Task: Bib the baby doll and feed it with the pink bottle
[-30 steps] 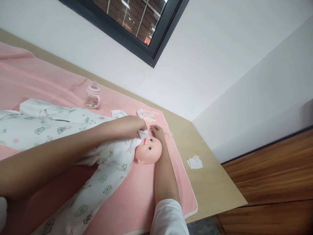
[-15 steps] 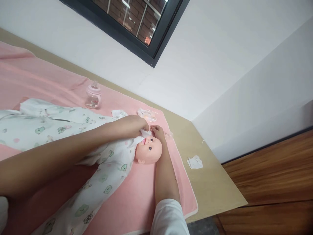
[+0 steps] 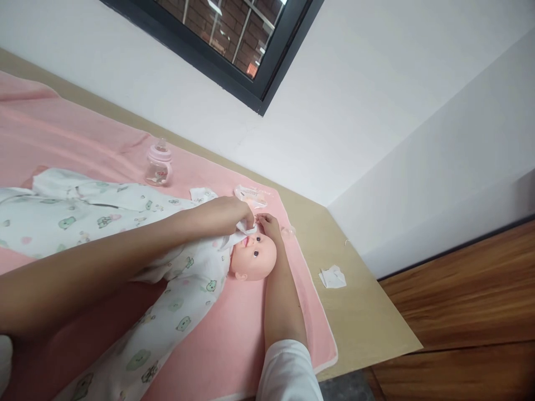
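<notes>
A baby doll (image 3: 253, 259) lies on its back, dressed in a white sleepsuit (image 3: 179, 305) printed with green animals. Across its chest reaches my left hand (image 3: 229, 215), closed, pinching a white tissue (image 3: 247, 227) at the doll's mouth and chin. My right hand (image 3: 270, 225) is at the far side of the head, its forearm running past the crown. Its fingers are loosely bent and apart, close to the left fingertips; the doll's head hides part of the palm side. Just beyond the hands lies a clear plastic packet (image 3: 251, 196).
A pink-topped baby bottle (image 3: 159, 164) stands on the pink blanket (image 3: 240, 328). Near the right forearm lies a small clear item (image 3: 289, 230). A crumpled white tissue (image 3: 333, 277) rests on the wooden table (image 3: 368, 312). A wall and dark-framed window (image 3: 261, 92) border the far side.
The left fingers have shifted slightly, and the white tissue at the doll's mouth has moved a little toward the right hand. The right hand has stayed in place.
</notes>
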Available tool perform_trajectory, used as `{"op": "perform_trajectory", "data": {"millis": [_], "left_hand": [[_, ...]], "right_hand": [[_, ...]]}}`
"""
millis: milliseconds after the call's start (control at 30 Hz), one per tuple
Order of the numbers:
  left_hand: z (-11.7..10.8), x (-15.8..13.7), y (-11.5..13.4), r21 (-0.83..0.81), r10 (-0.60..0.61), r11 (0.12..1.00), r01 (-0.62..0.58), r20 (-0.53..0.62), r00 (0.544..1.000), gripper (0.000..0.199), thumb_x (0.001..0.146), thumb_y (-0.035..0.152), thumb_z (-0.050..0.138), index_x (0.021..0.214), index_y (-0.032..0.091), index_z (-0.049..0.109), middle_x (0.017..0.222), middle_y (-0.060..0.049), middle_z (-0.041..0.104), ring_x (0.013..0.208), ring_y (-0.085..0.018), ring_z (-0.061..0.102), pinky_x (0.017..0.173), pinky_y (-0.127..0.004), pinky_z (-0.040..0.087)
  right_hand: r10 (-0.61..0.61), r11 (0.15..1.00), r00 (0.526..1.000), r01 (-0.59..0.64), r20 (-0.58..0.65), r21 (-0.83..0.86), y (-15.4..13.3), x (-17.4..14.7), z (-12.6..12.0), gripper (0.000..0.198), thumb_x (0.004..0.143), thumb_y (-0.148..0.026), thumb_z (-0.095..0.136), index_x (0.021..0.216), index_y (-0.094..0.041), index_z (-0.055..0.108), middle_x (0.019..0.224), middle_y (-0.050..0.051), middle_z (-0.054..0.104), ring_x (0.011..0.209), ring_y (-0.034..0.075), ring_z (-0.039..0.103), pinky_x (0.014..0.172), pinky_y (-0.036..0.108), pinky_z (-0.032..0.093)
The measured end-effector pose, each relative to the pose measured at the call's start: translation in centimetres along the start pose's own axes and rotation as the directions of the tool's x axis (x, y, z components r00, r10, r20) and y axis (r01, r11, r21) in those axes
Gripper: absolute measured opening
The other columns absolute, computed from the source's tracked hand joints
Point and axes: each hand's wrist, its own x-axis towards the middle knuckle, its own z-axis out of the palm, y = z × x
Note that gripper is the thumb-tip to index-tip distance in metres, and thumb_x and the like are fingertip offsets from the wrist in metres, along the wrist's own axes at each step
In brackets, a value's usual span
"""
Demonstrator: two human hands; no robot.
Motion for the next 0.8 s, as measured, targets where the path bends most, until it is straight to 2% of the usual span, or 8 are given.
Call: {"op": "perform_trajectory", "data": {"millis": [133,333,433,600,700,800], "left_hand": [[-0.06,0.05,0.07,0.030,-0.002,1.000,0.003,-0.033,0.999,0.048,0.070,-0.001,0.055,0.100,0.027,0.077,0.102,-0.001,0.075,0.094,-0.021,0.066,0.068,-0.023,0.038],[0.20,0.29,-0.18,0.029,0.028,0.999,-0.026,-0.075,0.997,0.052,0.071,-0.002,0.054,0.107,0.029,0.077,0.112,0.000,0.075,0.100,-0.022,0.067,0.072,-0.024,0.041],[0.37,0.46,-0.41,0.035,0.040,0.999,-0.037,-0.087,0.995,0.051,0.072,-0.001,0.054,0.107,0.027,0.077,0.108,-0.001,0.076,0.095,-0.022,0.067,0.072,-0.024,0.041],[0.28,0.33,-0.68,-0.038,0.091,0.995,-0.096,-0.114,0.989,0.037,0.071,0.003,0.056,0.093,0.023,0.077,0.100,-0.001,0.076,0.088,-0.020,0.067,0.069,-0.024,0.040],[0.04,-0.04,-0.66,-0.140,0.110,0.983,-0.119,-0.068,0.992,0.021,0.074,0.011,0.058,0.083,0.021,0.074,0.090,-0.001,0.075,0.080,-0.019,0.065,0.065,-0.024,0.040],[-0.04,-0.29,-0.59,-0.208,0.134,0.969,-0.136,-0.025,0.991,0.016,0.075,0.016,0.057,0.080,0.020,0.072,0.084,-0.002,0.072,0.075,-0.019,0.063,0.061,-0.025,0.038]], "right_hand": [[-0.003,0.999,1.000,0.003,-0.003,0.035,0.39,0.04,0.08,0.018,0.072,-0.028,0.058,0.085,-0.019,0.069,0.093,0.005,0.073,0.085,0.016,0.066,0.089,0.034,0.051],[0.001,0.999,1.000,-0.001,-0.009,0.039,0.60,0.18,0.08,0.019,0.070,-0.028,0.059,0.084,-0.020,0.069,0.092,0.004,0.074,0.085,0.017,0.066,0.088,0.034,0.052],[0.005,0.999,1.000,-0.004,-0.014,0.032,0.31,0.10,0.08,0.019,0.070,-0.028,0.059,0.083,-0.019,0.069,0.093,0.004,0.074,0.086,0.017,0.066,0.088,0.033,0.052],[0.020,1.000,1.000,-0.020,-0.013,0.014,-0.21,-0.12,0.13,0.019,0.070,-0.027,0.060,0.084,-0.019,0.070,0.095,0.005,0.075,0.090,0.018,0.066,0.089,0.033,0.052],[0.040,0.998,0.999,-0.039,-0.015,0.040,-0.21,-0.07,0.19,0.018,0.070,-0.026,0.060,0.084,-0.019,0.069,0.093,0.005,0.075,0.087,0.018,0.066,0.088,0.033,0.053],[0.038,0.998,0.999,-0.037,-0.018,0.047,-0.01,0.08,0.22,0.016,0.072,-0.026,0.060,0.085,-0.020,0.068,0.092,0.005,0.075,0.084,0.017,0.066,0.088,0.034,0.053]]}}
